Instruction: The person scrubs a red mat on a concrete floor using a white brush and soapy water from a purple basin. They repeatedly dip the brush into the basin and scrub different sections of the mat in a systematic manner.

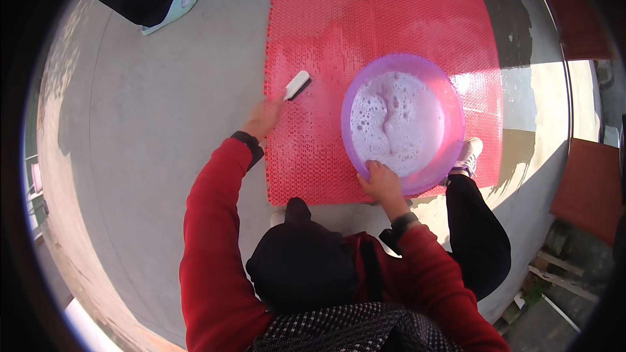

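Note:
My left hand (263, 116) is closed around the handle of a white scrub brush (297, 84) with dark bristles, at the left edge of a red perforated plastic mat (313, 151). The hand is slightly blurred. With my right hand (383, 182) I grip the near rim of a purple plastic basin (427, 182), fingers over the inside and thumb outside. White suds (398, 117) cover the water in the basin. The basin rests on the mat's right half, and the mat looks wet.
Another person's feet in pale green slides (181, 7) stand on the concrete floor (142, 107) at the upper left. My right shoe (470, 154) is beside the basin. Wet patches (508, 24) lie right of the mat. Wood scraps (562, 274) lie at the lower right.

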Demonstrator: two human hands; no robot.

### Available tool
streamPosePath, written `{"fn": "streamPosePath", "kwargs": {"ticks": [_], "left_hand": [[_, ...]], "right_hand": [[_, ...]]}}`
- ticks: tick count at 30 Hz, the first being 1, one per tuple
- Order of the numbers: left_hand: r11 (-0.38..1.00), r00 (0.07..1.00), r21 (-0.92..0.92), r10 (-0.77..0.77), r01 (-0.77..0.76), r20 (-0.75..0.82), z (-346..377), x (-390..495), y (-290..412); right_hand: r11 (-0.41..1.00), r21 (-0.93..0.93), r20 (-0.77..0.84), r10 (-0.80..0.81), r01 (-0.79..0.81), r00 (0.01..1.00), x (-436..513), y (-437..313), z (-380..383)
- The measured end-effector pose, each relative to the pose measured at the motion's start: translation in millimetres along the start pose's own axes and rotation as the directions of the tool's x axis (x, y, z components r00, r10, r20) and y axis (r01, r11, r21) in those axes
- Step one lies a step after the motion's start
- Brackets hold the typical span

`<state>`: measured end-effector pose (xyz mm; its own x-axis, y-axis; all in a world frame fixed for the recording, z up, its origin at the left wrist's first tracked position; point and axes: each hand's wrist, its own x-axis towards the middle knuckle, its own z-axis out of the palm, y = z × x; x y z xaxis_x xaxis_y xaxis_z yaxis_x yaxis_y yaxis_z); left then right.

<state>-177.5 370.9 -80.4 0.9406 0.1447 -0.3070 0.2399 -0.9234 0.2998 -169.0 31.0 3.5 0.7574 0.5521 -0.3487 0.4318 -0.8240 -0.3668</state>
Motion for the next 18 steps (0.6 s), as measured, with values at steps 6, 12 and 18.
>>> {"fn": "streamPosePath", "kwargs": {"ticks": [6, 12, 18], "left_hand": [[0.982, 0.977, 0.013, -0.188, 0.19, -0.098, -32.4, 94.0, 1.2], [0.981, 0.91, -0.182, 0.013, 0.069, 0.415, 35.9, -98.3, 70.3], [0.97, 0.891, -0.105, 0.241, -0.218, 0.384, 40.2, -155.6, 43.5]], "right_hand": [[1.0, -0.001, -0.018, -0.013, 0.013, 1.0, -1.4, -0.5, 3.0], [1.0, -0.001, -0.025, -0.005, 0.005, 1.0, 0.8, 1.1, 3.5], [1.0, 0.008, -0.004, 0.003, -0.003, 1.0, 0.6, 1.2, 0.3]]}}
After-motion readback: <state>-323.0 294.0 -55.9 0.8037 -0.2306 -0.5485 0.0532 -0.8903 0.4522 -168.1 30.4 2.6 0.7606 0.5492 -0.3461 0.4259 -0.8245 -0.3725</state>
